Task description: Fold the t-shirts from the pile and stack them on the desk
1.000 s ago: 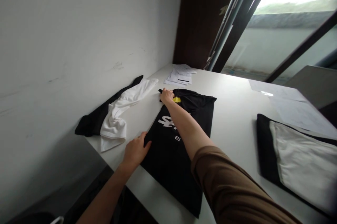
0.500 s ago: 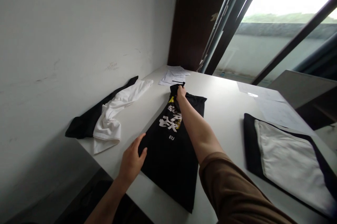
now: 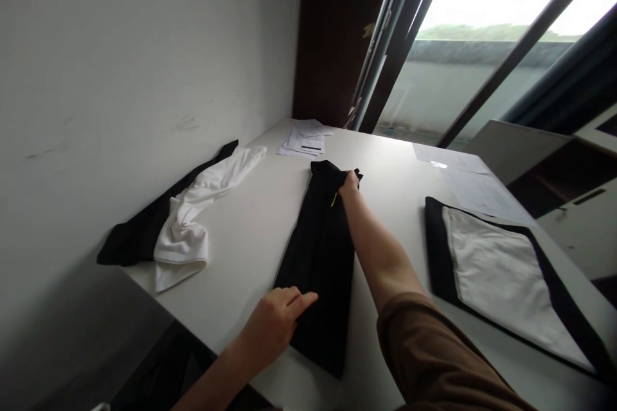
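Note:
A black T-shirt [image 3: 322, 256] lies lengthwise on the white table, folded into a narrow strip. Its printed front is turned in, apart from a sliver of yellow beside my right wrist. My right hand [image 3: 351, 181] is closed on the bunched fabric at the far end. Over the near left edge of the shirt is my left hand [image 3: 277, 318], one finger stretched across the cloth and the others partly curled and hidden.
A white garment [image 3: 186, 237] and a black garment [image 3: 139, 231] lie along the wall at left. Papers [image 3: 306, 139] rest at the far corner. At right is a folded white garment [image 3: 496, 263] on black fabric [image 3: 438, 256]. A window [image 3: 463, 57] stands beyond the table.
The shirt's left side has been folded over to the right, hiding the white print. My right hand moved right with the far end, and my left hand came inward over the cloth.

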`<state>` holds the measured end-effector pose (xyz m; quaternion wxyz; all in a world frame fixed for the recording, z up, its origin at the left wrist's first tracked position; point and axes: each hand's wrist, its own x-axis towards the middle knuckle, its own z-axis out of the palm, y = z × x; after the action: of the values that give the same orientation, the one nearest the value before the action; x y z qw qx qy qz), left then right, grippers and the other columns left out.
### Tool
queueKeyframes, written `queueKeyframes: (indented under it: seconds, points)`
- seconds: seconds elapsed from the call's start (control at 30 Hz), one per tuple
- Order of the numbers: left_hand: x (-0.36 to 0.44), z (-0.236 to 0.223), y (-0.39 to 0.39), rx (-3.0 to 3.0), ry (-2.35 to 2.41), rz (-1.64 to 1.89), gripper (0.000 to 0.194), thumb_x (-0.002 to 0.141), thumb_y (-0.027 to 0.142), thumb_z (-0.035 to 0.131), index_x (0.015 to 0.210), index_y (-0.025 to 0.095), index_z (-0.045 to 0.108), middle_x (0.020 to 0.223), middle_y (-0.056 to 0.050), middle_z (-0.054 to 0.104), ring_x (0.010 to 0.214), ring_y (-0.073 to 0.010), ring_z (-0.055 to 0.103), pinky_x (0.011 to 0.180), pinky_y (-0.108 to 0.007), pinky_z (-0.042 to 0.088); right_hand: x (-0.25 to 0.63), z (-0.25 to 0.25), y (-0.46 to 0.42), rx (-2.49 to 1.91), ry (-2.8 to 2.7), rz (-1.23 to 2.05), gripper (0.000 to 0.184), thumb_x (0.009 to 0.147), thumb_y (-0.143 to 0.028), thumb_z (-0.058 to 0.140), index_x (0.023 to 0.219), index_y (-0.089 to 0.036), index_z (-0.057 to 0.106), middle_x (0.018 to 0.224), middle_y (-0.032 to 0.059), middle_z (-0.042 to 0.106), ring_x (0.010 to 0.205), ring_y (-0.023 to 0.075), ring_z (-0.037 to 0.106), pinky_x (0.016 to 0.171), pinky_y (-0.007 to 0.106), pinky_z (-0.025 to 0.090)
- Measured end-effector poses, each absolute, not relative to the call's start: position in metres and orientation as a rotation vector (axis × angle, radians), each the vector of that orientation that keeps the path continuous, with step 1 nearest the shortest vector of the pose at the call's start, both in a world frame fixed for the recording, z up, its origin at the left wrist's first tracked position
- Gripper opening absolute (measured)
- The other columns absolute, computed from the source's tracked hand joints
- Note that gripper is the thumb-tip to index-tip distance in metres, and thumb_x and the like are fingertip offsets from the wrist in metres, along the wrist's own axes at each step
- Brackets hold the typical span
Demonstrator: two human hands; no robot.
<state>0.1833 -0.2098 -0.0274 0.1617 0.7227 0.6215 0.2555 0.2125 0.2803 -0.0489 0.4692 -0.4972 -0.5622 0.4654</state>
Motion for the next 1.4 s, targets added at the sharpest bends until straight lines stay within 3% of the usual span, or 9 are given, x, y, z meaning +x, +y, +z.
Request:
queueKeyframes:
  seconds: [0.23, 0.5, 0.63, 0.73, 0.9, 1.03, 1.2, 1.4]
  points:
    - [0.182, -0.017, -0.211, 1.948, 1.665, 0.786, 0.075, 0.069, -0.008, 0.041, 0.133, 0.027, 0.059, 0.107, -0.003, 0.065, 0.095, -0.0169, 0.062, 0.089, -0.030, 0.052, 0.236, -0.062, 0.283, -1.373, -1.081, 1.306, 0.019, 0.089, -0.035, 0.040, 0.097, -0.022, 0.052, 0.075, -0.0004, 0.052, 0.067, 0.0180, 0.061, 0.063, 0.033, 0.060]
    - [0.175, -0.009, -0.211, 1.839, 1.561, 0.899, 0.074, 0.065, -0.009, 0.041, 0.125, 0.028, 0.064, 0.097, 0.001, 0.066, 0.089, -0.0144, 0.063, 0.086, -0.027, 0.051, 0.263, -0.064, 0.279, -1.325, -0.886, 1.361, 0.028, 0.087, -0.032, 0.044, 0.112, -0.020, 0.050, 0.080, 0.0005, 0.056, 0.070, 0.0182, 0.064, 0.061, 0.032, 0.059]
    - [0.166, -0.009, -0.208, 1.921, 1.713, 0.905, 0.066, 0.071, -0.006, 0.047, 0.125, 0.029, 0.064, 0.100, -0.001, 0.067, 0.095, -0.0195, 0.061, 0.093, -0.036, 0.048, 0.274, -0.065, 0.271, -1.391, -0.975, 1.270, 0.026, 0.086, -0.031, 0.046, 0.109, -0.020, 0.053, 0.078, 0.0003, 0.057, 0.066, 0.0169, 0.061, 0.059, 0.029, 0.058]
    - [0.163, -0.010, -0.205, 1.975, 1.882, 0.866, 0.049, 0.080, 0.002, 0.056, 0.121, 0.028, 0.065, 0.109, -0.005, 0.065, 0.103, -0.0243, 0.056, 0.095, -0.043, 0.046, 0.282, -0.062, 0.264, -1.455, -1.061, 1.127, 0.022, 0.087, -0.032, 0.050, 0.106, -0.022, 0.054, 0.078, -0.0007, 0.055, 0.066, 0.0149, 0.058, 0.058, 0.025, 0.056]
    - [0.167, -0.009, -0.206, 2.053, 1.790, 0.704, 0.023, 0.081, 0.004, 0.060, 0.095, 0.023, 0.065, 0.096, -0.003, 0.064, 0.096, -0.0225, 0.053, 0.088, -0.038, 0.043, 0.293, -0.054, 0.255, -1.461, -1.220, 1.056, 0.026, 0.084, -0.033, 0.062, 0.108, -0.023, 0.059, 0.082, 0.0006, 0.059, 0.074, 0.0157, 0.060, 0.063, 0.023, 0.055]
    - [0.167, -0.009, -0.209, 2.032, 1.746, 0.745, 0.013, 0.087, 0.009, 0.060, 0.089, 0.022, 0.060, 0.093, -0.002, 0.062, 0.091, -0.0207, 0.053, 0.084, -0.036, 0.041, 0.292, -0.051, 0.254, -1.436, -1.507, 1.065, 0.028, 0.075, -0.024, 0.067, 0.102, -0.022, 0.068, 0.082, 0.0003, 0.064, 0.077, 0.0158, 0.060, 0.069, 0.025, 0.055]
    - [0.158, -0.011, -0.216, 1.988, 1.715, 0.830, 0.011, 0.094, 0.013, 0.057, 0.087, 0.021, 0.057, 0.090, -0.003, 0.060, 0.090, -0.0196, 0.053, 0.082, -0.034, 0.040, 0.285, -0.046, 0.264, -1.324, -1.563, 1.139, 0.031, 0.067, -0.015, 0.055, 0.090, -0.017, 0.075, 0.073, -0.0003, 0.064, 0.064, 0.0133, 0.055, 0.062, 0.025, 0.051]
    - [0.157, -0.006, -0.220, 2.078, 1.641, 0.617, 0.013, 0.087, 0.011, 0.066, 0.086, 0.022, 0.059, 0.090, 0.001, 0.061, 0.091, -0.0184, 0.052, 0.085, -0.034, 0.036, 0.288, -0.046, 0.270, -1.276, -1.142, 1.244, 0.036, 0.066, -0.015, 0.052, 0.095, -0.014, 0.074, 0.072, 0.0015, 0.065, 0.060, 0.0121, 0.055, 0.051, 0.020, 0.047]
